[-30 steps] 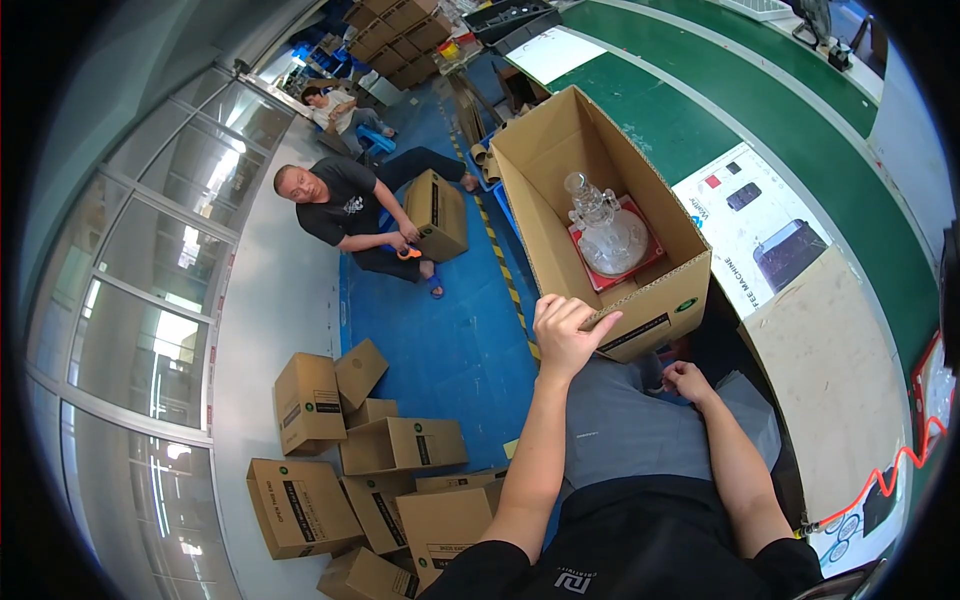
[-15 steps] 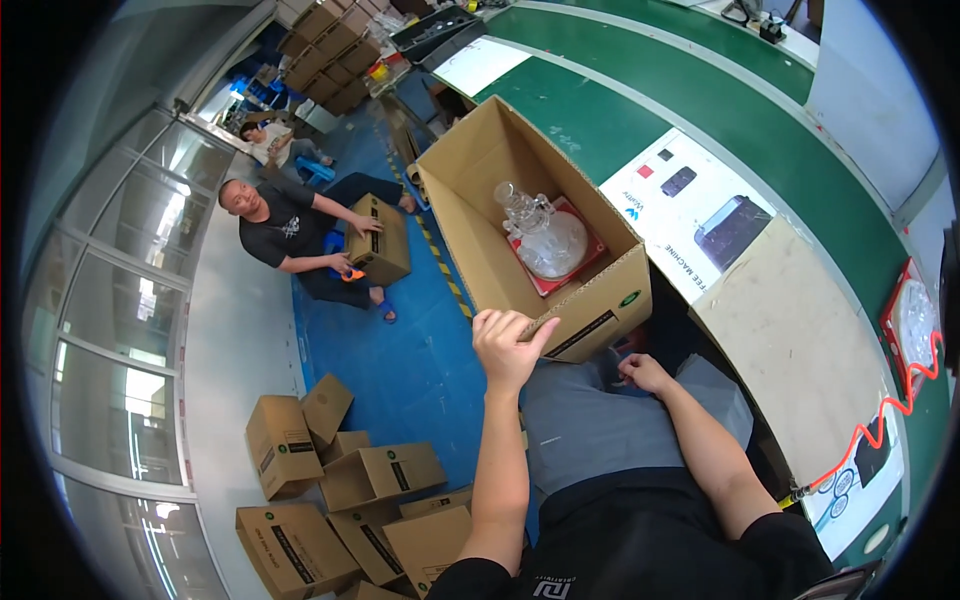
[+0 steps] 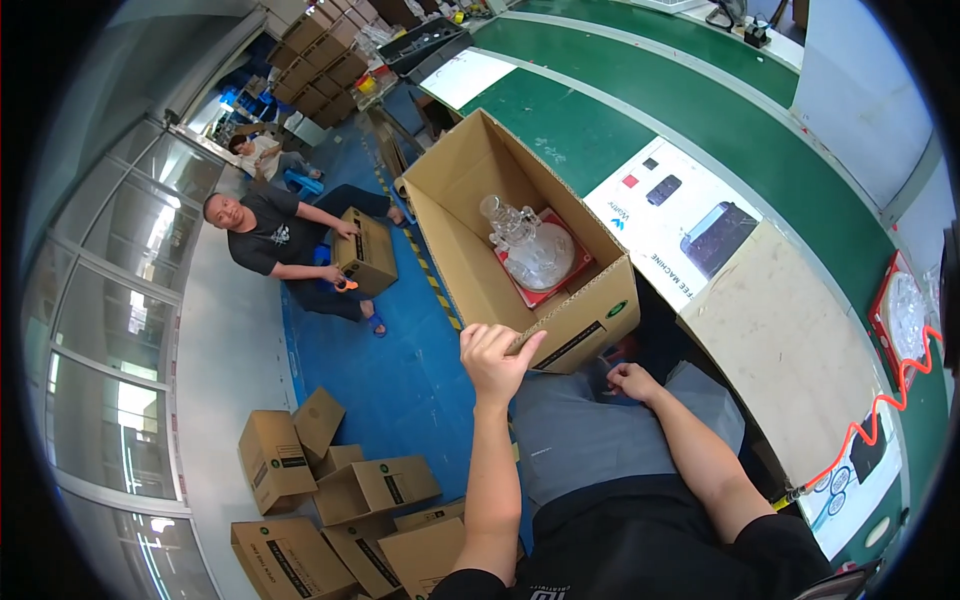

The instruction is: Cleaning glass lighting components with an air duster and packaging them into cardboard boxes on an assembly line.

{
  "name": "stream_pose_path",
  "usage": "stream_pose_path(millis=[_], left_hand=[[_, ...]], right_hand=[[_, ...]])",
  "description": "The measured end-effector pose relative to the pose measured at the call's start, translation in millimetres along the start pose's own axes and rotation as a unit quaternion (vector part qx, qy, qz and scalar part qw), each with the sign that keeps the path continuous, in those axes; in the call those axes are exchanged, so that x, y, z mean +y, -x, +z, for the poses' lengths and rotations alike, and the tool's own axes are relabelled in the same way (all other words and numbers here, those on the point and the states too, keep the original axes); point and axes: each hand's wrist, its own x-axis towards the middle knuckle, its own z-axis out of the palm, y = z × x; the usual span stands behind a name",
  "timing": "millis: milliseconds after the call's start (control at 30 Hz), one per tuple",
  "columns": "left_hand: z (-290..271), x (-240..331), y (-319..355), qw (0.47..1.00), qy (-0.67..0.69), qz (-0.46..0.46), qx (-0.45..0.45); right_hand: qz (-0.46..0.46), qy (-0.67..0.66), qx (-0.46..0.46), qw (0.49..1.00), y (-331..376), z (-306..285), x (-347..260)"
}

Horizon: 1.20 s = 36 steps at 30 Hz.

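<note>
My left hand (image 3: 492,365) is closed over the near left rim of an open cardboard box (image 3: 580,340), thumb on one side and fingers on the other. The box stands tilted against the table edge, just beyond my lap. Inside it, a clear glass-like piece (image 3: 540,250) with a narrow neck sits on a red-and-white square base (image 3: 527,298), seemingly wrapped in clear plastic. Close to the box's lower end, my right hand (image 3: 635,382) rests over my grey-trousered lap with its fingers curled in. What those fingers hold, if anything, is hidden.
A green-topped table (image 3: 700,120) with printed white boards runs along the right. A plastic-wrapped red item (image 3: 900,310) and a coiled orange hose (image 3: 870,410) lie there. Several cardboard boxes (image 3: 290,560) are heaped at lower left. A person (image 3: 275,235) holds another box (image 3: 368,258) on the blue floor.
The whole view has shifted slightly, so most things sit a little further left. My left hand keeps its grip on the box rim, and my right hand stays over my lap.
</note>
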Motion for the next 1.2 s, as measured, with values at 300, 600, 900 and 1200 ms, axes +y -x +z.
stream_pose_path(millis=[300,600,900,1200], left_hand=[[4.2,1.1,-1.5,1.000,-0.002,0.005,-0.005],[2.1,-1.2,0.1,1.000,-0.008,0.006,-0.024],[4.0,-1.2,1.6,1.000,-0.011,0.007,-0.020],[3.3,1.8,0.5,1.000,-0.010,0.014,-0.021]], right_hand=[[0.014,-0.014,0.002,1.000,1.0,-2.2,2.2],[-0.019,0.030,-0.006,0.999,-9.1,0.6,6.7],[-0.032,0.051,0.027,0.998,0.8,1.4,-2.5],[-0.029,0.032,0.030,0.999,2.1,0.7,-1.0]])
